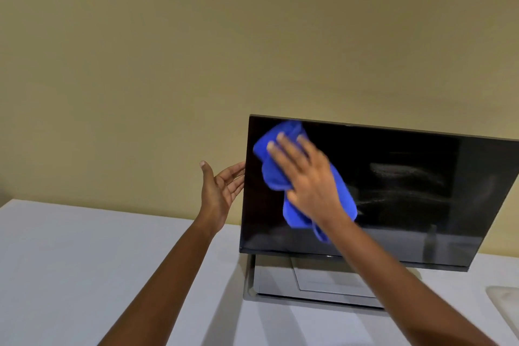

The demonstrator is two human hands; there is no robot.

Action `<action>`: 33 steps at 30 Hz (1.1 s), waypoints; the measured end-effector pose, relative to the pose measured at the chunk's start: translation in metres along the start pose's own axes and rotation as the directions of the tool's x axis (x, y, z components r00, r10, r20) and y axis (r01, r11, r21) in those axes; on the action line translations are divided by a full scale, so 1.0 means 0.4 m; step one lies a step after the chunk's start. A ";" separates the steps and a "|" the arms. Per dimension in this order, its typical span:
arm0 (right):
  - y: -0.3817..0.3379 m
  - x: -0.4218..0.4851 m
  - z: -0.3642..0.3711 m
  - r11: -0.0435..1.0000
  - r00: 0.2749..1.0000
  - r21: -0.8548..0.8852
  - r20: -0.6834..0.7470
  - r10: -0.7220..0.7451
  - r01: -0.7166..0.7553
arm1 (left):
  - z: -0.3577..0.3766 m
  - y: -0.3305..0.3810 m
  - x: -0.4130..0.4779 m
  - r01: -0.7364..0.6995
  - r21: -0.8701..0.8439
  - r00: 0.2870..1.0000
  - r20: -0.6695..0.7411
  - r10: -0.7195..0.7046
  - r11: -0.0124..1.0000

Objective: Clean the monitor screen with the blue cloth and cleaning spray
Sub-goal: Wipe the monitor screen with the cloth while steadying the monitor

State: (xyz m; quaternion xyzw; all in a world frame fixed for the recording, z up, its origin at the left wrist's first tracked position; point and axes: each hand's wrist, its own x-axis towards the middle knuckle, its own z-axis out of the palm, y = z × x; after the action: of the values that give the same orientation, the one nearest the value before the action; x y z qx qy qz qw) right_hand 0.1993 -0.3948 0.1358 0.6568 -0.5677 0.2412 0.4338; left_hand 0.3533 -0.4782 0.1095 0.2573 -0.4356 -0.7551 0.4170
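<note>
Pressing the blue cloth (273, 175) flat under straight fingers, the right hand (309, 180) is wiping the upper left of the monitor screen (407, 205) while the open left hand (219, 191) is steadying its left edge. Streaks are showing mid-screen, likely calling for even, overlapping passes.

The right hand (306, 177) presses the blue cloth (273, 174) flat against the monitor screen (407, 205) near its upper left corner (faint smears show farther right). The left hand (220, 191), fingers straight, touches the screen's left edge. The monitor stands near the white table's (84, 261) back edge.
</note>
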 end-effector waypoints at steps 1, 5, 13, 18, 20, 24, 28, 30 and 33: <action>0.024 0.053 -0.013 0.996 0.996 -0.025 -0.011 0.087 -0.087 | 0.000 0.000 -0.002 0.000 -0.001 1.000 0.001 0.000 1.000; 0.029 0.119 0.011 0.965 0.971 -0.154 0.080 0.225 -0.211 | -0.006 0.001 -0.002 0.012 -0.017 1.000 0.020 -0.012 1.000; -0.101 -0.092 0.099 0.983 0.989 -0.164 0.105 0.102 -0.084 | -0.009 -0.005 0.011 0.028 -0.033 1.000 0.013 -0.028 0.999; -0.180 -0.275 0.121 0.984 0.954 -0.147 0.296 -0.049 0.096 | -0.018 -0.009 0.013 0.015 -0.006 1.000 0.008 -0.015 1.000; -0.200 -0.319 0.122 0.981 0.921 -0.123 0.378 -0.090 0.147 | -0.016 -0.011 0.011 0.008 -0.003 1.000 -0.002 -0.008 1.000; -0.232 -0.369 0.106 0.981 0.844 -0.060 0.521 -0.127 0.185 | -0.010 -0.011 0.006 0.002 -0.014 1.000 -0.022 -0.002 1.000; -0.259 -0.338 0.082 0.994 0.827 -0.094 0.562 0.003 0.060 | -0.003 0.001 -0.006 0.013 -0.006 1.000 -0.024 -0.013 1.000; -0.258 -0.314 0.064 0.995 0.843 -0.095 0.534 0.066 -0.018 | 0.002 0.009 -0.013 0.014 0.017 1.000 -0.024 -0.014 1.000; -0.217 -0.268 0.015 0.982 0.889 -0.009 0.424 0.172 -0.186 | 0.006 0.017 -0.020 0.021 0.034 0.999 -0.033 -0.020 0.999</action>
State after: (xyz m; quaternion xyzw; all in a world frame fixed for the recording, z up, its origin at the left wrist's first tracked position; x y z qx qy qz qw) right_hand 0.2554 -0.3443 0.0201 0.6450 -0.7023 0.1414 0.2660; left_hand 0.3584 -0.4724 0.1169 0.2812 -0.4391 -0.7474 0.4118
